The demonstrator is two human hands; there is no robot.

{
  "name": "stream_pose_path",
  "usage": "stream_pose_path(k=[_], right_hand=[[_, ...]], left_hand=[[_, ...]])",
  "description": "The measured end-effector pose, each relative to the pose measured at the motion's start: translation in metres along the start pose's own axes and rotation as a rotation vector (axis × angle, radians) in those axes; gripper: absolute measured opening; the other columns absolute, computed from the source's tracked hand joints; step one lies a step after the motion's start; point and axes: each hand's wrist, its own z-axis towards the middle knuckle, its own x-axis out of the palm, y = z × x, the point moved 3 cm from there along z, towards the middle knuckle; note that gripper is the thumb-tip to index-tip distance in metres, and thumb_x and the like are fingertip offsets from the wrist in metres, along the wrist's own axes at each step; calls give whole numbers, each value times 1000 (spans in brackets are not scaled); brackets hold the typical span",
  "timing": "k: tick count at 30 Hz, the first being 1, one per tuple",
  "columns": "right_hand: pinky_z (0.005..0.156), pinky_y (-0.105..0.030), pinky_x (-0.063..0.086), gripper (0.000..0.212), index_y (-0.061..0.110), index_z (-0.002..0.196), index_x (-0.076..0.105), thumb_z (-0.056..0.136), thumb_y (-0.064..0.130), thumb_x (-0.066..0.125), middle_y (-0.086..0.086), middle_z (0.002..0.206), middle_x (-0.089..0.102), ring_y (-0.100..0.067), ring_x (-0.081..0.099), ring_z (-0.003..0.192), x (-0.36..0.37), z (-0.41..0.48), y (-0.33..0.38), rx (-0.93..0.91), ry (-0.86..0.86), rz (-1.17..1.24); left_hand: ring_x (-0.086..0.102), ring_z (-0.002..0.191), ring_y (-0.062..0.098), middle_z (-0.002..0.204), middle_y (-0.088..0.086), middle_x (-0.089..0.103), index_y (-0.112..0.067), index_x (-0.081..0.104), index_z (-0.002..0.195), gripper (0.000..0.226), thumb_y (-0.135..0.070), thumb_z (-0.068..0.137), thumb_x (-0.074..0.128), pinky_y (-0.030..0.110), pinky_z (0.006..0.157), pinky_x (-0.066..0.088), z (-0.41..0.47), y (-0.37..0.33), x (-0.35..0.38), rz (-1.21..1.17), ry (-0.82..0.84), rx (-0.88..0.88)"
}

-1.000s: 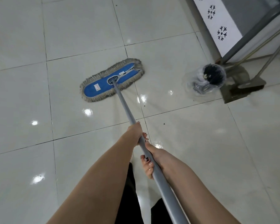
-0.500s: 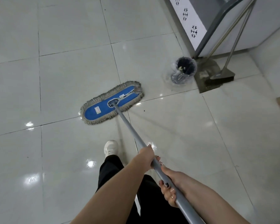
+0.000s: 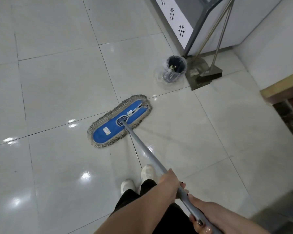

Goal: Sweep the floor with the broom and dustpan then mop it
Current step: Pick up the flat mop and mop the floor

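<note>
A flat blue mop head (image 3: pixel 119 121) with a grey fringe lies on the glossy white tiled floor (image 3: pixel 57 81), set diagonally. Its grey handle (image 3: pixel 145 152) runs down to the lower right. My left hand (image 3: pixel 170 184) grips the handle higher up, and my right hand (image 3: pixel 200 215) grips it lower, near the frame's bottom edge. A broom (image 3: pixel 210 74) and a dustpan (image 3: pixel 197 68) lean against the cabinet at the upper right.
A small dark bin (image 3: pixel 175 68) lined with a clear bag stands beside the dustpan. A grey cabinet with a snowflake-patterned white panel (image 3: pixel 174 19) fills the top right. A wooden-edged ledge (image 3: pixel 281 88) juts in at the right. My white shoes (image 3: pixel 148 173) stand below the mop.
The mop head has been drawn back and to the right across the tiles, closer to my feet. The view has shifted, bringing the ledge and both shoes into sight.
</note>
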Motion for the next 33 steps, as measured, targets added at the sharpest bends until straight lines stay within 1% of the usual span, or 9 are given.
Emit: stream_pose_path(k=[2,5,9,13,17,22,27,30,33], right_hand=[[34,-14,38,45,6,65,52,98,37,46,-3,43,53,-8,48,29,4,-6,-9,-18,-18,-19],[25,-11,28,43,2,66,49,96,32,51,-9,37,42,-15,37,19,30,-16,0,-51,-3,83],[26,-8,25,51,2,61,46,93,43,51,-6,35,38,-13,31,17,61,-17,17,-22,49,73],[26,-7,25,54,3,62,44,93,47,49,-7,34,37,-13,30,16,77,-18,36,37,53,109],[27,-10,26,65,4,54,45,87,60,49,-7,39,38,-14,31,20,84,-12,61,133,97,88],[29,-13,30,65,7,57,46,84,66,50,-3,43,39,-12,34,24,89,4,120,148,143,45],[28,-15,33,62,9,57,48,84,64,50,-2,43,41,-10,37,25,90,30,199,109,249,50],[27,-13,33,60,9,54,50,75,65,55,0,40,41,-8,38,23,99,41,253,108,348,131],[25,-12,33,58,7,50,54,68,61,63,2,39,45,-6,41,24,109,54,308,131,442,314]], left_hand=[[48,43,21,58,10,48,-9,44,81,34,-39,95,46,29,42,47,-8,8,-5,9,54,5],[51,41,19,59,11,51,-10,43,83,32,-38,97,42,26,46,49,-13,1,-21,63,77,15],[53,41,17,59,9,51,-11,45,79,33,-38,97,41,24,50,49,-13,-23,-40,83,61,31],[51,25,14,55,9,52,-11,46,79,33,-38,97,42,22,46,48,-13,-44,-48,111,37,41],[55,35,15,59,8,56,-11,46,82,32,-39,98,41,22,42,50,-8,-80,-49,126,31,54],[54,35,13,34,4,54,-12,43,102,29,-40,98,39,26,55,53,4,-144,-42,171,30,99],[53,30,14,32,3,52,-12,47,117,36,-41,97,38,21,45,46,26,-225,-24,170,3,163],[54,31,15,40,6,56,-12,47,103,30,-40,96,43,18,36,42,32,-278,-15,120,-70,158],[55,36,13,59,5,53,-14,41,81,32,-41,98,38,20,42,41,32,-328,-3,116,-75,186]])
